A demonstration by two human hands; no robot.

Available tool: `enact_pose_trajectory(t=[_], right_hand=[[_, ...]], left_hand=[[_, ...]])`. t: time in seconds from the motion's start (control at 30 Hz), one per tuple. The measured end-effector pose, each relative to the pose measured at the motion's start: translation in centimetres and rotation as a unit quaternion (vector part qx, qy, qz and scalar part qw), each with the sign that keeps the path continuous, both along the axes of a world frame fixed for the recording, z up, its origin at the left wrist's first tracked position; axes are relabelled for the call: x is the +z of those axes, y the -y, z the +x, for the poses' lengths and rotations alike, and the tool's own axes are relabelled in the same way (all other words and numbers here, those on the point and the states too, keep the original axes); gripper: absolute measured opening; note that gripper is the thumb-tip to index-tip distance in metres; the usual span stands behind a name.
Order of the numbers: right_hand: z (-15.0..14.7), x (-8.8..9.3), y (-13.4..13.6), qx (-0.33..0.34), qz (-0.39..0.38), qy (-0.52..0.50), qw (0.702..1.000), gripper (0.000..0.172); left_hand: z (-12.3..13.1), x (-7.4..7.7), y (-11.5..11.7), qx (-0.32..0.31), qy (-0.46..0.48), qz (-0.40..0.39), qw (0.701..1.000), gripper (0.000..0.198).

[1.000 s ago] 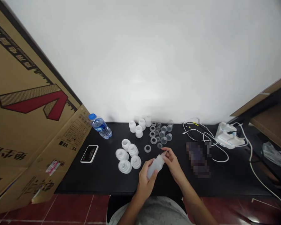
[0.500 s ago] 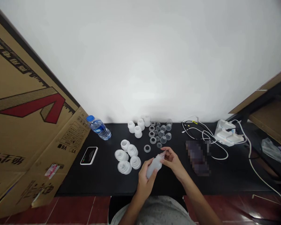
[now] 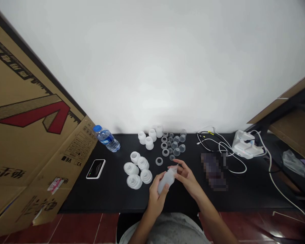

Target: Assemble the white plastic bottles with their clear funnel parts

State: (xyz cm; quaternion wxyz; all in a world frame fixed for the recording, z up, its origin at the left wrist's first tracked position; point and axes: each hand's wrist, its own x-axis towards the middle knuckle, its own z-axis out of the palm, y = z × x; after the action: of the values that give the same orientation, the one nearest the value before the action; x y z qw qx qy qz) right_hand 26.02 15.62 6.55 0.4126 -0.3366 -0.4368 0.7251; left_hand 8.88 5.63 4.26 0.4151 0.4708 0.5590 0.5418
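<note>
Black worktop (image 3: 101, 193) below a white wall (image 3: 152, 67): near the front edge, the left hand (image 3: 156, 198) wraps a frosted plastic bottle (image 3: 167, 180), the right hand's (image 3: 189, 179) fingers pinching its neck; flattened cardboard (image 3: 38, 135) leans at the left end.

Milky-white bottle (image 3: 167, 180), black tabletop (image 3: 96, 195)

You've got a frosted plastic bottle (image 3: 167, 180) gripped in your left hand (image 3: 156, 198), right hand (image 3: 187, 179) pinching its neck, and a grey ring (image 3: 159, 161) lies just past it on the black desk (image 3: 104, 193).
</note>
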Motion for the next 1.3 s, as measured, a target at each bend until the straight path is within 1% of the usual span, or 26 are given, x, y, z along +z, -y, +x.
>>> enact_pose_trajectory(t=[0.07, 0.1, 0.17, 0.23, 0.3, 0.4, 0.5, 0.57, 0.6, 0.7, 0.77, 0.83, 0.9, 0.97, 1.07, 1.13, 1.2, 1.27, 1.3], right_hand=[[-0.2, -0.1, 0.0, -0.027, -0.002, 0.022, 0.999, 0.058], [-0.3, -0.1, 0.0, -0.041, 0.001, 0.031, 0.999, 0.056], [-0.5, 0.1, 0.1, -0.043, 0.005, 0.027, 0.999, 0.06], [-0.7, 0.4, 0.3, -0.016, 0.002, 0.012, 1.0, 0.068], [-0.9, 0.7, 0.4, -0.004, -0.01, 0.012, 1.0, 0.066], [-1.5, 0.8, 0.7, -0.043, -0.026, 0.038, 0.998, 0.057], [-2.2, 0.8, 1.0, -0.078, -0.032, 0.052, 0.995, 0.055], [-2.4, 1.0, 1.1, -0.08, -0.022, 0.052, 0.995, 0.057], [-2.4, 1.2, 1.1, -0.07, -0.016, 0.049, 0.996, 0.06], [-2.1, 1.6, 0.9, -0.018, -0.007, 0.04, 0.999, 0.069], [-1.8, 1.7, 0.6, 0.001, -0.01, 0.042, 0.999, 0.064], [-1.8, 1.5, 0.4, -0.004, -0.011, 0.05, 0.999, 0.056], [-2.0, 1.3, 0.3, -0.012, -0.013, 0.056, 0.998, 0.05], [-2.4, 1.1, 0.4, -0.021, -0.015, 0.061, 0.998, 0.047], [-3.1, 0.8, 0.5, -0.043, -0.016, 0.074, 0.996, 0.047], [-3.3, 0.5, 0.4, -0.049, -0.002, 0.092, 0.995, 0.048], [-3.3, 0.2, -0.1, -0.058, 0.036, 0.129, 0.989, 0.052], [-2.8, -0.1, -0.9, -0.09, 0.09, 0.186, 0.974, 0.061], [-2.4, -0.2, -1.5, -0.112, 0.12, 0.222, 0.961, 0.065]], left_hand=[[-0.1, 0.2, 0.0, -0.004, -0.012, 0.009, 1.0, 0.048], [-0.1, 0.2, -0.1, -0.003, -0.018, 0.014, 1.0, 0.048], [-0.1, 0.4, -0.1, 0.003, -0.02, 0.019, 1.0, 0.047], [-0.1, 0.4, -0.2, 0.004, -0.026, 0.021, 0.999, 0.046], [-0.1, 0.3, -0.3, 0.003, -0.051, 0.034, 0.998, 0.044], [0.0, -0.2, -0.3, 0.025, -0.103, 0.067, 0.992, 0.044], [0.2, -0.7, -0.1, 0.06, -0.124, 0.085, 0.987, 0.046], [0.3, -0.7, 0.1, 0.073, -0.108, 0.076, 0.989, 0.047], [0.3, -0.6, 0.1, 0.07, -0.087, 0.063, 0.992, 0.048], [0.1, 0.0, 0.0, 0.014, 0.006, 0.012, 1.0, 0.054], [0.0, 0.4, -0.1, -0.019, 0.019, 0.012, 1.0, 0.053], [0.0, 0.6, -0.3, -0.021, -0.023, 0.041, 0.999, 0.046], [0.1, 0.6, -0.3, -0.003, -0.072, 0.072, 0.995, 0.041], [0.2, 0.4, -0.2, 0.016, -0.101, 0.087, 0.991, 0.041], [0.5, 0.1, -0.2, 0.035, -0.119, 0.084, 0.989, 0.042], [0.5, 0.1, -0.2, 0.047, -0.108, 0.066, 0.991, 0.042], [0.4, 0.1, -0.2, 0.055, -0.078, 0.041, 0.995, 0.04], [0.2, 0.1, -0.2, 0.056, -0.045, 0.021, 0.997, 0.04], [0.1, 0.1, -0.2, 0.057, -0.033, 0.015, 0.998, 0.041]])
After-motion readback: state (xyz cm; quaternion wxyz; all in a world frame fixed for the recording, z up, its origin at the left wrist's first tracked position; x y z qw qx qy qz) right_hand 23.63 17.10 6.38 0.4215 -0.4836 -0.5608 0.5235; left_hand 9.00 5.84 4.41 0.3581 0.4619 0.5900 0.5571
